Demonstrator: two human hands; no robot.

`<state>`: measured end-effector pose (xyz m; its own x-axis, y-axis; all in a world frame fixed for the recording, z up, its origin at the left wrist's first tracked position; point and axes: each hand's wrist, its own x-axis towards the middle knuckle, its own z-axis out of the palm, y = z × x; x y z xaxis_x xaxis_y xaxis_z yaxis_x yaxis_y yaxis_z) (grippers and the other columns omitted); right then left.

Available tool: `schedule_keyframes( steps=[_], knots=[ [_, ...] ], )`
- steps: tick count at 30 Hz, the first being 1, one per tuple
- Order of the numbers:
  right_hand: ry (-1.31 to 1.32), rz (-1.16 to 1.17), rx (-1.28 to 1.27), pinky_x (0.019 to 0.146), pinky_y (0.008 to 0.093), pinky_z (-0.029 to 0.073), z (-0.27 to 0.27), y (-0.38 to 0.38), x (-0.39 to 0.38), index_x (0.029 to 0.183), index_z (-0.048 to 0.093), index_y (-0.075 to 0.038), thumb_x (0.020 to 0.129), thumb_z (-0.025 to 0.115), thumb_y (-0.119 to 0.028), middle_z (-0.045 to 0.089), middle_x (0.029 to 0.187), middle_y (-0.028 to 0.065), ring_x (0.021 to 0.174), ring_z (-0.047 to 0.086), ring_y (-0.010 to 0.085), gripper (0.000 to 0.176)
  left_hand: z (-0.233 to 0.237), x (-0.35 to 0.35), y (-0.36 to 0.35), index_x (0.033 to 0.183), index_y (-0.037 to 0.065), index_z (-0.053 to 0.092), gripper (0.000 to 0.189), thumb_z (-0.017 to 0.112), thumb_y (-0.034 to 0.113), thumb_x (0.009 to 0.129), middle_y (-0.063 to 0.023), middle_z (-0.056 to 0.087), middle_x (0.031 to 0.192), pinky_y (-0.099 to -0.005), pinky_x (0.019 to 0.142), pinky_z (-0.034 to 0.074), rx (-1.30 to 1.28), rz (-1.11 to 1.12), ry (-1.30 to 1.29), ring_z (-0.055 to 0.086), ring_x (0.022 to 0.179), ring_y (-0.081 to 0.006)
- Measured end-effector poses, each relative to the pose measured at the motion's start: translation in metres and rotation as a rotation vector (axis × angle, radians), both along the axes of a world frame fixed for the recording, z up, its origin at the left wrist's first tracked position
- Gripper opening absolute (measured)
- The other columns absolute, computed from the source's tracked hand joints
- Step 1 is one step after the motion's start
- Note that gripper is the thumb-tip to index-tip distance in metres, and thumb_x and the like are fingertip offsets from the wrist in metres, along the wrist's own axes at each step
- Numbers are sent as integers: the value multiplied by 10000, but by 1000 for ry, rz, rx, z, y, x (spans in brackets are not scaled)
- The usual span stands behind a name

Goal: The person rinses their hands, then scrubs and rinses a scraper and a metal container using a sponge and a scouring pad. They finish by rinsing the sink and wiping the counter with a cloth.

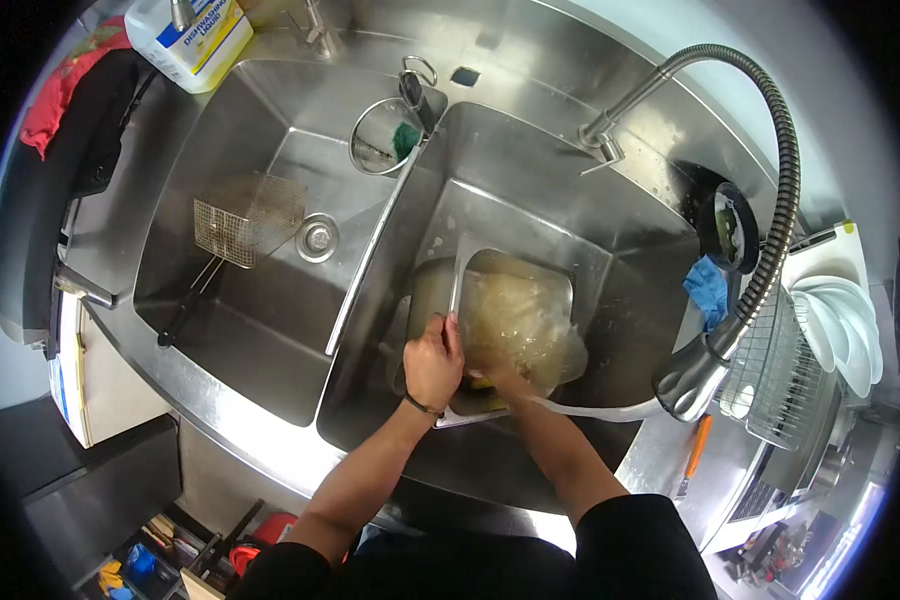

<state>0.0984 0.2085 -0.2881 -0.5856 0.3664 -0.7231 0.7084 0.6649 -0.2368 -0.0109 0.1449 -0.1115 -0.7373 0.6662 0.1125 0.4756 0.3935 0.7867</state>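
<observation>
We are working over the near half of the right basin, where a metal pan is sitting on the basin floor. Its left rim is running not far from the divider, so we are having only a narrow strip on that side, and what looks like a second metal pan is taking up part of it. Toward the basin's far wall and right wall, wider stretches of bare steel floor are giving us more room. From the right edge, a spray head is hanging in over the basin, sending a stream of water leftward to the right wrist.

Our left hand is clamping the pan's left rim near its front corner. Our right hand is reaching inside the pan's near edge, beside something yellow; we cannot tell whether its fingers are closing on that. The hands are working apart, though near each other.

The pan is looking rectangular, with rounded corners and a dull silver rim. Cloudy, yellowish-brown water is filling it, swirling and glinting, and hiding the bottom.
</observation>
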Motion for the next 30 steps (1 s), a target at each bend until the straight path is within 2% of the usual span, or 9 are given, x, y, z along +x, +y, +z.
schedule_keyframes(
  steps=[7, 13, 15, 19, 21, 22, 25, 28, 30],
  knots=[
    [306, 42, 32, 848, 417, 414, 14, -24, 4, 1020, 612, -109, 757, 556, -351, 597, 1060, 101, 1008, 547, 255, 361, -8, -3, -3, 676, 23, 491, 227, 513, 145, 866, -194, 495, 493, -419, 387, 381, -15, 7, 26, 513, 446, -368],
    [-171, -33, -122, 844, 406, 420, 58, 1, 19, 1010, 615, -104, 767, 534, -324, 601, 1052, 115, 1012, 542, 280, 338, -8, -1, -1, 677, 19, 496, 224, 520, 139, 863, -193, 485, 480, -410, 380, 383, -8, -39, 16, 508, 442, -373],
    [204, 99, -209, 806, 378, 443, 98, -8, 4, 1015, 609, -90, 779, 516, -316, 608, 1028, 124, 966, 559, 279, 340, -7, 1, -1, 678, 18, 498, 225, 520, 141, 865, -191, 484, 481, -411, 380, 378, 8, -50, 75, 510, 444, -371],
    [368, -92, -591, 811, 367, 438, 146, -5, 10, 1025, 606, -94, 775, 528, -271, 608, 1016, 128, 942, 557, 298, 316, -7, -5, -3, 669, 17, 497, 241, 527, 152, 867, -183, 483, 474, -406, 374, 371, -6, -48, 21, 509, 433, -361],
    [145, -215, -535, 824, 372, 428, 156, 3, 33, 1093, 566, -100, 765, 543, -220, 584, 1047, 140, 953, 540, 317, 350, -9, -3, -3, 667, 17, 493, 250, 525, 162, 869, -182, 483, 474, -405, 376, 372, -16, -40, -23, 508, 434, -361],
    [144, -388, -575, 833, 377, 424, 85, -11, 67, 1157, 513, -107, 737, 564, -175, 550, 1087, 152, 980, 521, 336, 428, -8, -1, -4, 665, 17, 492, 251, 524, 162, 869, -182, 484, 476, -406, 379, 373, -9, -42, -13, 509, 436, -362],
    [345, -101, -227, 841, 374, 424, 176, -35, 39, 1168, 493, -110, 709, 574, -161, 526, 1124, 150, 994, 520, 328, 469, -5, -4, 0, 660, 17, 489, 254, 524, 160, 867, -182, 484, 478, -408, 384, 375, -11, -47, 15, 507, 437, -364],
    [706, -59, -37, 817, 371, 452, 183, -58, 36, 1136, 536, -97, 717, 576, -181, 554, 1100, 137, 936, 556, 306, 429, -9, -6, -4, 651, 18, 486, 257, 528, 157, 864, -184, 481, 478, -410, 383, 374, -18, -55, 20, 500, 434, -368],
    [559, -171, -68, 818, 373, 453, 158, -51, 67, 1127, 542, -111, 705, 584, -186, 541, 1122, 128, 962, 546, 305, 431, -8, -9, -3, 647, 18, 484, 259, 530, 155, 862, -185, 479, 479, -411, 382, 372, 6, -44, 17, 496, 432, -371]
  ],
)
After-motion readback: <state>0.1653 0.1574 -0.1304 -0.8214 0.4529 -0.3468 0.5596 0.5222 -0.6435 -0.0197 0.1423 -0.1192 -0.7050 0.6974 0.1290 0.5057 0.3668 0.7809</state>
